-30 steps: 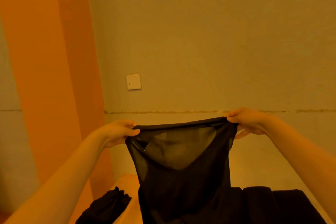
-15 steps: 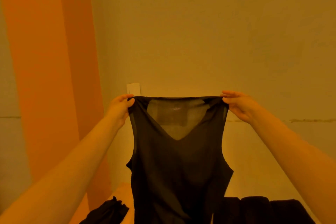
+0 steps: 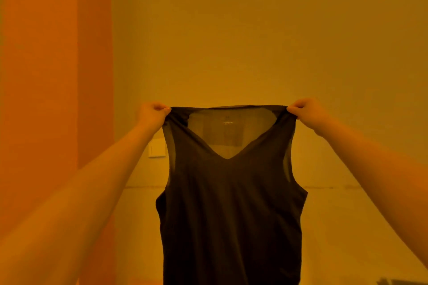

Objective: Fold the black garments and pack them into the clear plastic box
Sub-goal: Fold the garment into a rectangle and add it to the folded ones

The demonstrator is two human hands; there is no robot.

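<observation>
Up front, at arm's length: black sleeveless V-neck top (image 3: 231, 203), held spread against the wall (image 3: 254, 41), hanging straight down.
Hidden or cut off: hem of the top lost below the bottom edge; wall switch plate (image 3: 155, 149) partly covered by the left forearm and the top's edge; dark shape at the bottom right corner (image 3: 403, 282) too cropped to identify; small print inside the back neckline too small to read; clear plastic box not visible.
Hard to make out: fabric thin enough at the neckline and armholes for the wall to show through; strong orange cast over all colours.
Count: one top, two hands, one switch plate, one orange panel (image 3: 55, 99) down the left side.
Left hand (image 3: 152, 112): fingers curled, pinching the left shoulder strap at its top.
Right hand (image 3: 304, 109): fingers curled, pinching the right shoulder strap at its top.
Top relative to hands: stretched taut between both, shoulder line level, body dropping below and between the two forearms.
</observation>
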